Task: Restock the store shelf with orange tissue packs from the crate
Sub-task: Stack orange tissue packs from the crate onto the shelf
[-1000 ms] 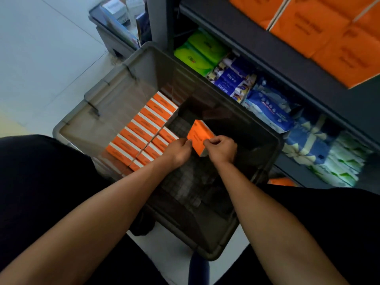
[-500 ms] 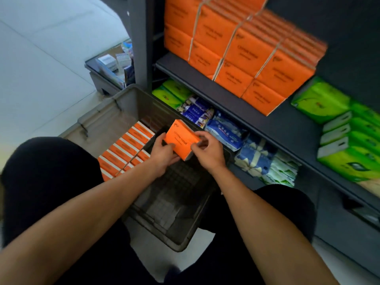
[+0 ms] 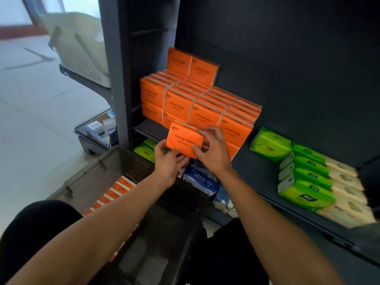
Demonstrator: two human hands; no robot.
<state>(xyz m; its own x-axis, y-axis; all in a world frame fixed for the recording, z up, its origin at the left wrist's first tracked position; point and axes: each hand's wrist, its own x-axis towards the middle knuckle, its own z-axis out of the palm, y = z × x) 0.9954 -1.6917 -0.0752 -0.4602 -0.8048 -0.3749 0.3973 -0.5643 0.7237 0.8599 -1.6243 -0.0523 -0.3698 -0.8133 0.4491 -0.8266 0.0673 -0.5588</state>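
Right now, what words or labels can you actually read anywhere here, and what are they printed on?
"COTTON TISSUE": on the orange pack held by the left hand and the right hand; the last letter is covered.
Small line beneath it: too small to read.
"COTTON TISSUE": faintly on the stacked orange packs on the shelf.
Green packs: logos blurred, unreadable.
Blue packs: print unreadable.

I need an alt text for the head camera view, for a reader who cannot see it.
Two bare hands, left hand and right hand, hold one orange tissue pack in front of a dark shelf stacked with orange packs. Below is a grey crate with more orange packs; green packs lie on the shelf to the right.
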